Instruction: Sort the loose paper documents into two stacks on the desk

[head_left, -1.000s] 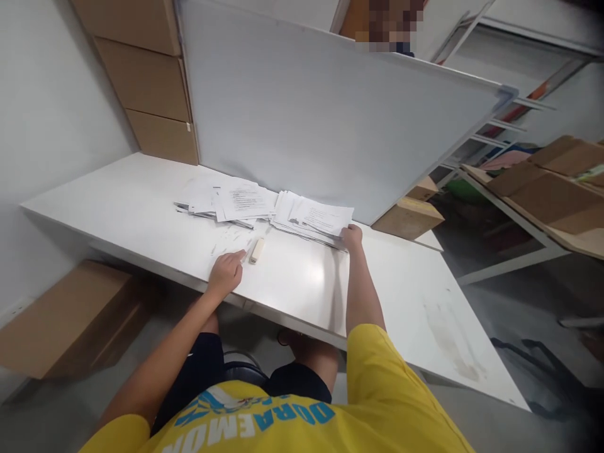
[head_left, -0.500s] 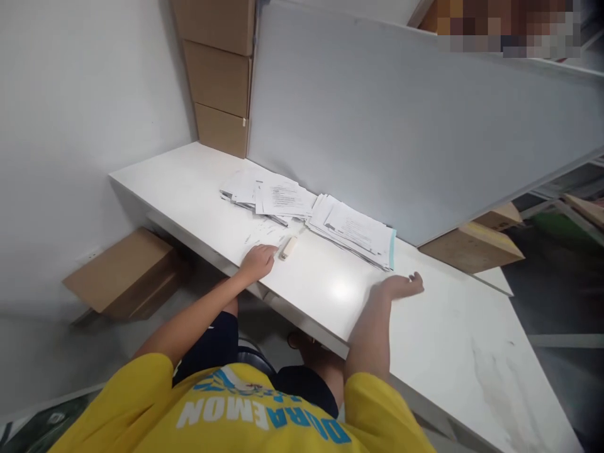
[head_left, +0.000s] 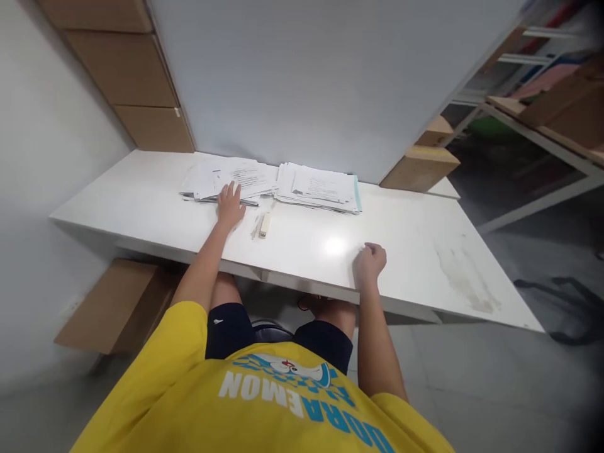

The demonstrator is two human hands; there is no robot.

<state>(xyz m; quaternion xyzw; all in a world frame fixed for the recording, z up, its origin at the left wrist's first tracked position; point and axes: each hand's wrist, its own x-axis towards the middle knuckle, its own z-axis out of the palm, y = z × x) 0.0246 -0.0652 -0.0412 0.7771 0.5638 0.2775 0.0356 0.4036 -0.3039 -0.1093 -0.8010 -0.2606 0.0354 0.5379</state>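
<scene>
My left hand (head_left: 229,206) lies flat with fingers spread on the near edge of the left pile of printed papers (head_left: 226,179) on the white table (head_left: 410,251). A second pile of papers (head_left: 318,187) sits just to the right of it. A small cream stapler (head_left: 265,224) lies on the table right of my left hand, with a thin pen-like thing beside it. My right hand (head_left: 370,263) rests near the table's front edge, fingers curled into a loose fist, nothing visible in it.
A large grey board (head_left: 321,82) stands upright behind the papers. Cardboard boxes (head_left: 136,82) are stacked at the back left, another box (head_left: 418,167) at the board's right end, one more (head_left: 111,305) on the floor under the table. Metal shelving stands at the right.
My left hand moved forward from beside the stapler onto the left paper pile. My right hand left the right pile, drew back toward the front edge and curled shut.
</scene>
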